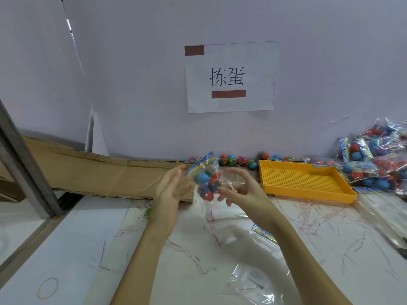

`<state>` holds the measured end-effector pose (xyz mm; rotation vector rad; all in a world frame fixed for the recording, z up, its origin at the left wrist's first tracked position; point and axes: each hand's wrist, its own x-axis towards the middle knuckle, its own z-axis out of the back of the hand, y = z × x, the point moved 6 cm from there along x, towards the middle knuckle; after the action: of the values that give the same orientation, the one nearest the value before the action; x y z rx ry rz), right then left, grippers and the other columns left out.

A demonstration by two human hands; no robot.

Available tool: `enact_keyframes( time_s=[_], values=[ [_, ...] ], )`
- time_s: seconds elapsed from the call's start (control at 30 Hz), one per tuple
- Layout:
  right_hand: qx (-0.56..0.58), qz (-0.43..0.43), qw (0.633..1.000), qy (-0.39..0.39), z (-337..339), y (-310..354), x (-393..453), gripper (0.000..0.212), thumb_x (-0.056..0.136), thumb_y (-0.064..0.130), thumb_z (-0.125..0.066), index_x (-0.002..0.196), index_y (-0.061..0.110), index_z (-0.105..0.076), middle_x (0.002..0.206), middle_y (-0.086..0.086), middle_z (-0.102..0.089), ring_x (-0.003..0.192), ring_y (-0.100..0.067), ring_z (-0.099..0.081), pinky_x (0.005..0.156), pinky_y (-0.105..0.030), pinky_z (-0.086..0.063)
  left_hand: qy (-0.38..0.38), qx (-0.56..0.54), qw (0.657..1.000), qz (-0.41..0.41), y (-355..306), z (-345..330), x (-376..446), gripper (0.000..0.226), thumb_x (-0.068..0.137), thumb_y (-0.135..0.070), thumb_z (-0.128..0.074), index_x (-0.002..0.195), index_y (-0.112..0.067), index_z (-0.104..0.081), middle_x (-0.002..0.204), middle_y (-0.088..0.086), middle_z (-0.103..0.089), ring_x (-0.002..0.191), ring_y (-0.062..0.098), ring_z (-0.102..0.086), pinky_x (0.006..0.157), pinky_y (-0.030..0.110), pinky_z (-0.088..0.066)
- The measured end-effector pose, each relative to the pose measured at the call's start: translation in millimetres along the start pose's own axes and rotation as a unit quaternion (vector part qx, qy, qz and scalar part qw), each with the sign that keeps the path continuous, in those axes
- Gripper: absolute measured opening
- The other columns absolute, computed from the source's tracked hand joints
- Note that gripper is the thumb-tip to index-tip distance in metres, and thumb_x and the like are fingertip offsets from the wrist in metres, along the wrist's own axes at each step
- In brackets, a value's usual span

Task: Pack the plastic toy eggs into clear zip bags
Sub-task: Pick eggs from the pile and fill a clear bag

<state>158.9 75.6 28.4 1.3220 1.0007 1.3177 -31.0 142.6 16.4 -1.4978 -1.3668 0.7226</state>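
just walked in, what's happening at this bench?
A person is packing plastic toy eggs into clear bags. A filled bag of eggs is up between both hands: the left hand is open against its side, and the right hand has curled fingers at the bag's loose plastic. Whether the bag is sealed can't be told. The yellow tray on the right holds no eggs, loose eggs line the wall behind it, and finished bags are piled at far right.
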Motion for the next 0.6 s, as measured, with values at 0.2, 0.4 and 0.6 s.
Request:
enact_keyframes(
  time_s=[0.2, 0.4, 0.6],
  values=[
    [-0.034, -0.016, 0.997, 0.067, -6.7, -2.3, -2.7, 0.021, 0.102, 0.022, -0.061, 0.113, 0.030, -0.076, 0.096, -0.003, -0.076, 0.082, -0.012, -0.067, 0.069, -0.023, -0.052, -0.002, 0.105, 0.993, 0.057, 5.7, 9.5, -3.1, 0.039, 0.089, -0.056, -0.069, 0.098, -0.021, -0.082, 0.099, 0.008, -0.080, 0.088, 0.020, -0.078, 0.066, 0.027, -0.061],
    [-0.027, -0.030, 0.999, 0.012, -8.4, -4.9, -1.2, 0.033, 0.102, 0.047, -0.052, 0.111, 0.030, -0.079, 0.092, -0.002, -0.078, 0.084, -0.015, -0.073, 0.069, -0.025, -0.055, -0.073, 0.328, 0.932, -0.137, -8.9, 11.8, -2.6, 0.026, 0.106, -0.030, -0.054, 0.085, -0.020, -0.067, 0.075, 0.001, -0.067, 0.067, 0.009, -0.062, 0.060, 0.021, -0.050],
    [0.057, -0.076, 0.995, 0.012, -20.9, -11.0, 0.8, 0.031, 0.095, 0.057, -0.050, 0.101, 0.042, -0.076, 0.097, -0.001, -0.078, 0.085, -0.018, -0.076, 0.068, -0.027, -0.060, -0.142, 0.380, 0.885, -0.226, -12.1, -3.1, -14.6, 0.028, 0.111, -0.024, -0.041, 0.084, -0.019, -0.049, 0.060, -0.010, -0.044, 0.055, 0.001, -0.048, 0.050, 0.016, -0.039]
  ],
)
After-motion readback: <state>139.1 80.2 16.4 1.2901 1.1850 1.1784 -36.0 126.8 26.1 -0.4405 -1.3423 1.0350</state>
